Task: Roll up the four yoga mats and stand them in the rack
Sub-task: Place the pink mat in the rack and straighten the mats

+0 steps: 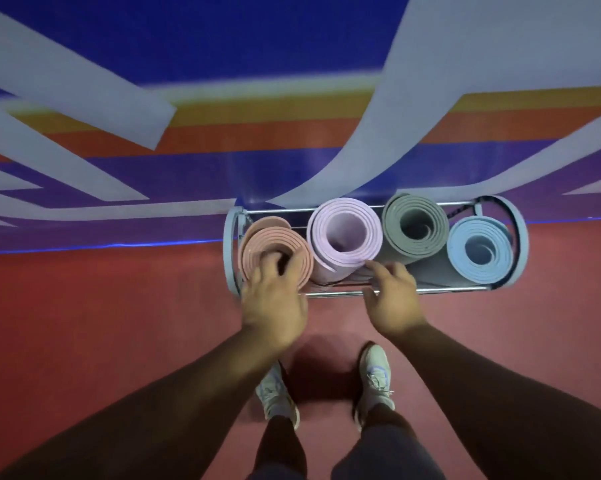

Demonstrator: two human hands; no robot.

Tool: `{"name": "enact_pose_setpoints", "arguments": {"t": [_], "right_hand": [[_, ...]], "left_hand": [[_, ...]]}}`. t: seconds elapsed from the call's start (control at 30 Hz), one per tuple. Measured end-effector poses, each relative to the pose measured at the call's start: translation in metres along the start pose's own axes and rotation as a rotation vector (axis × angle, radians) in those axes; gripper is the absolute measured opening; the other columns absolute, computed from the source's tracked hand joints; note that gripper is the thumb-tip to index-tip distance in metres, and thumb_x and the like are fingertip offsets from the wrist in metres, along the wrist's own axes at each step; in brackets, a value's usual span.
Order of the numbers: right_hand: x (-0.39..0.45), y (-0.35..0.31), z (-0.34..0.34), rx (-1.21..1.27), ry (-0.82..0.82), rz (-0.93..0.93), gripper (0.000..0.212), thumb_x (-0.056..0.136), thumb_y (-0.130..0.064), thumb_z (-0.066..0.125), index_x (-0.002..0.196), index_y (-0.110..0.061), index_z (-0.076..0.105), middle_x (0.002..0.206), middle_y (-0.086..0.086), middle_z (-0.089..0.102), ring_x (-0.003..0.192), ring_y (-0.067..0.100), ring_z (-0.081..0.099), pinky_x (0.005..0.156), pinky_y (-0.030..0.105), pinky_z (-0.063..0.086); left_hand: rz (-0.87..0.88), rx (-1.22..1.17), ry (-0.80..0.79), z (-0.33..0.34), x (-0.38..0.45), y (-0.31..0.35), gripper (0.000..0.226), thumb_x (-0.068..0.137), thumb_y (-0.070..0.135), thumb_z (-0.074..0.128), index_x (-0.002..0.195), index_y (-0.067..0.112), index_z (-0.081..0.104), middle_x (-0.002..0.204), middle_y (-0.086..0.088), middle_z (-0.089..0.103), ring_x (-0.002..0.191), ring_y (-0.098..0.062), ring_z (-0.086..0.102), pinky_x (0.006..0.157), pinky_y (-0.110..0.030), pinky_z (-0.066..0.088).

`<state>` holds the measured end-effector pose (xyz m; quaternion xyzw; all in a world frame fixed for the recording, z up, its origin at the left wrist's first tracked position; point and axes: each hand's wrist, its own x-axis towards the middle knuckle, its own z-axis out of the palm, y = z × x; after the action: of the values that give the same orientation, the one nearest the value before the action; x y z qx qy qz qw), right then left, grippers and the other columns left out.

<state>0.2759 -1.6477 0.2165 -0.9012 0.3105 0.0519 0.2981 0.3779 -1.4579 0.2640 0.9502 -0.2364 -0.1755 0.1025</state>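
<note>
1. All four rolls are up on end inside the rack [520, 233], which stands against the striped wall [292, 64] on the red floor [101, 341]. That looks like most of the job done.

2. Reading along the rack from its left end: the pink mat [292, 252] is first, the lilac mat [344, 233] is next to it, the grey mat [413, 226] comes third, and the blue mat [479, 252] sits at the right end.

3. The left hand [275, 303] is on top of the pink mat. Its fingers curl over the upper edge and into the roll's hollow centre, so it has a hold on that mat.

4. The right hand [392, 299] hovers over the rack's front rail [448, 290], just below the lilac and grey rolls. Its fingers are spread and it carries nothing. Whether the fingertips touch the rail or a mat, I cannot tell.

5. The two hands are apart, one at the rack's left end and one near its middle.

6. What's left, by my read, is only seating the pink mat. It sits at the front left corner, and its outer flap stands loose behind it.

7. The other three rolls look settled. The person's shoes [375, 375] are planted just in front of the rack.
</note>
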Motion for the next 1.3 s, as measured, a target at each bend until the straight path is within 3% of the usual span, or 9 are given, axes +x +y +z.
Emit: {"name": "enact_pose_setpoints", "arguments": {"t": [0.17, 0.37, 0.47, 0.6, 0.8, 0.97, 1.07, 1.2, 1.3], "right_hand": [[0.003, 0.056, -0.06, -0.129, 0.044, 0.042, 0.032, 0.074, -0.004, 0.073, 0.106, -0.008, 0.072, 0.102, 0.023, 0.061, 0.092, 0.047, 0.057, 0.088, 0.046, 0.046], [0.042, 0.133, -0.116, -0.393, -0.176, 0.038, 0.039, 0.088, -0.02, 0.059, 0.127, -0.013, 0.062, 0.123, 0.014, 0.061, 0.118, 0.039, 0.052, 0.097, 0.043, 0.047], [0.059, 0.156, -0.125, -0.538, -0.274, -0.112, 0.03, 0.095, -0.032, 0.049, 0.12, -0.019, 0.06, 0.126, 0.005, 0.062, 0.122, 0.032, 0.048, 0.096, 0.04, 0.042], [0.077, 0.173, -0.121, -0.58, -0.348, -0.228, 0.04, 0.096, -0.044, 0.048, 0.127, -0.02, 0.056, 0.139, -0.002, 0.055, 0.139, 0.025, 0.036, 0.108, 0.043, 0.028], [0.093, 0.174, -0.112, -0.553, -0.431, -0.18, 0.037, 0.102, -0.039, 0.042, 0.132, -0.018, 0.045, 0.142, 0.0, 0.056, 0.153, 0.02, 0.017, 0.116, 0.049, 0.011], [0.117, 0.161, -0.117, -0.551, -0.339, -0.15, 0.044, 0.101, -0.05, 0.044, 0.131, -0.019, 0.049, 0.144, 0.008, 0.055, 0.148, 0.017, 0.028, 0.117, 0.044, 0.016], [0.122, 0.152, -0.11, -0.551, -0.353, -0.161, 0.05, 0.096, -0.051, 0.054, 0.134, -0.018, 0.047, 0.141, 0.004, 0.057, 0.147, 0.017, 0.029, 0.116, 0.045, 0.014], [0.111, 0.153, -0.11, -0.674, -0.308, -0.182, 0.036, 0.083, -0.02, 0.063, 0.117, -0.023, 0.052, 0.111, -0.001, 0.067, 0.121, 0.02, 0.053, 0.106, 0.046, 0.026], [0.095, 0.159, -0.116, -0.609, -0.149, -0.202, 0.034, 0.069, -0.008, 0.061, 0.099, -0.023, 0.057, 0.091, -0.002, 0.064, 0.1, 0.023, 0.058, 0.087, 0.042, 0.033]], "left_hand": [[0.245, -0.045, -0.097, 0.006, 0.001, 0.08, 0.058, 0.078, 0.029, 0.063, 0.136, 0.021, 0.057, 0.124, -0.009, 0.056, 0.115, -0.032, 0.055, 0.098, -0.041, 0.047], [0.342, 0.0, -0.214, 0.033, 0.044, 0.173, 0.051, 0.09, 0.026, 0.061, 0.138, 0.012, 0.054, 0.138, -0.007, 0.052, 0.134, -0.027, 0.045, 0.11, -0.043, 0.042], [0.3, 0.041, -0.274, 0.057, 0.07, 0.214, 0.063, 0.093, 0.027, 0.059, 0.151, 0.014, 0.039, 0.157, -0.005, 0.037, 0.15, -0.024, 0.028, 0.117, -0.042, 0.035], [0.128, 0.093, -0.351, 0.082, 0.106, 0.233, 0.075, 0.097, 0.032, 0.056, 0.158, 0.011, 0.019, 0.163, -0.009, 0.027, 0.154, -0.025, 0.019, 0.122, -0.042, 0.026], [0.095, 0.315, -0.302, 0.097, 0.109, 0.231, 0.062, 0.094, 0.05, 0.06, 0.143, 0.018, 0.041, 0.14, -0.002, 0.047, 0.133, -0.024, 0.04, 0.102, -0.044, 0.036], [0.111, 0.327, -0.207, 0.121, 0.071, 0.201, 0.043, 0.081, 0.055, 0.067, 0.107, 0.02, 0.067, 0.111, 0.001, 0.06, 0.112, -0.023, 0.052, 0.093, -0.045, 0.036], [0.139, 0.263, -0.142, 0.125, 0.075, 0.193, 0.043, 0.085, 0.061, 0.061, 0.105, 0.023, 0.062, 0.109, 0.006, 0.061, 0.116, -0.019, 0.05, 0.096, -0.049, 0.029], [0.179, 0.217, -0.23, 0.115, 0.089, 0.188, 0.035, 0.095, 0.063, 0.047, 0.103, 0.028, 0.046, 0.116, 0.008, 0.061, 0.124, -0.016, 0.042, 0.097, -0.048, 0.024], [0.183, 0.256, -0.242, 0.117, 0.087, 0.186, 0.038, 0.096, 0.065, 0.045, 0.105, 0.028, 0.046, 0.116, 0.008, 0.061, 0.121, -0.016, 0.045, 0.097, -0.049, 0.025]]}}
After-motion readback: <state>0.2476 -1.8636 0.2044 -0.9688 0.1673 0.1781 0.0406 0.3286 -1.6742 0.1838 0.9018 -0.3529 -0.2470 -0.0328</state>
